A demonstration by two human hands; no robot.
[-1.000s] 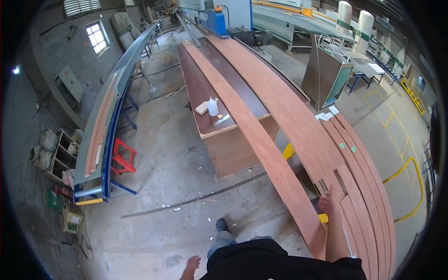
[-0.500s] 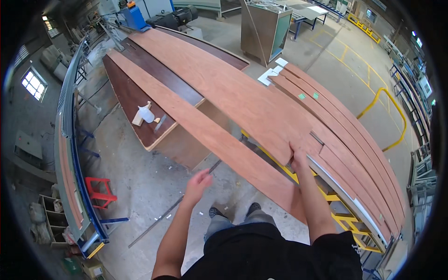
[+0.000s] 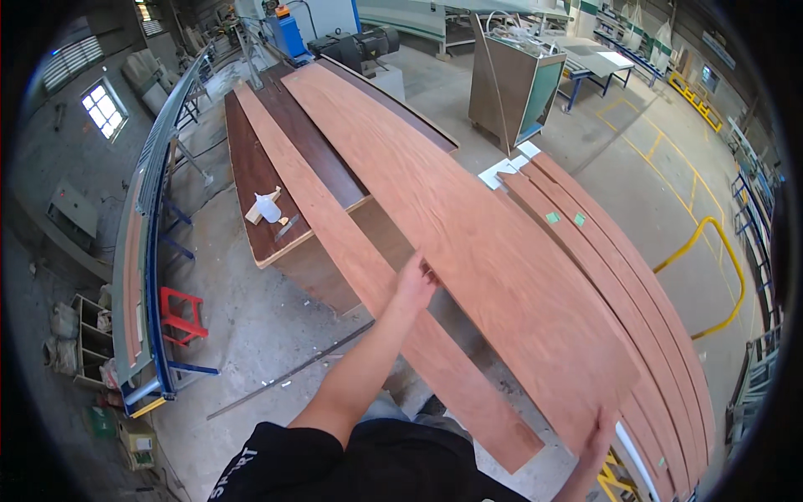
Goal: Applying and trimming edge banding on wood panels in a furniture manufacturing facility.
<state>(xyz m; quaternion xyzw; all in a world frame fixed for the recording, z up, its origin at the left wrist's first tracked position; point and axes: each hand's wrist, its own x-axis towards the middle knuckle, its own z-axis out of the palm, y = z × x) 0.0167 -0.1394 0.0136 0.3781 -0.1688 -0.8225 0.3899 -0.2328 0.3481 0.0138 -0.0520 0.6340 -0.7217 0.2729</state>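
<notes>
A long, wide reddish plywood board slants from the far left to the near right. My left hand reaches over a narrower plywood strip and curls at the wide board's left edge, part of its grip hidden. At the near end of that board, my right hand grips its corner, thumb on top and fingers partly out of sight. The strip lies left of the wide board, a gap between them. Both rest at the far end on a dark brown panelled workpiece.
Several curved reddish boards with green labels lie on the right. On the brown workpiece stands a white bottle. A red stool is at the left, a yellow rail at the right. A thin bar lies on the floor.
My left hand has moved forward and right to the wide board's edge. The wide board has shifted toward me with my right hand at its near end. The view has turned somewhat.
</notes>
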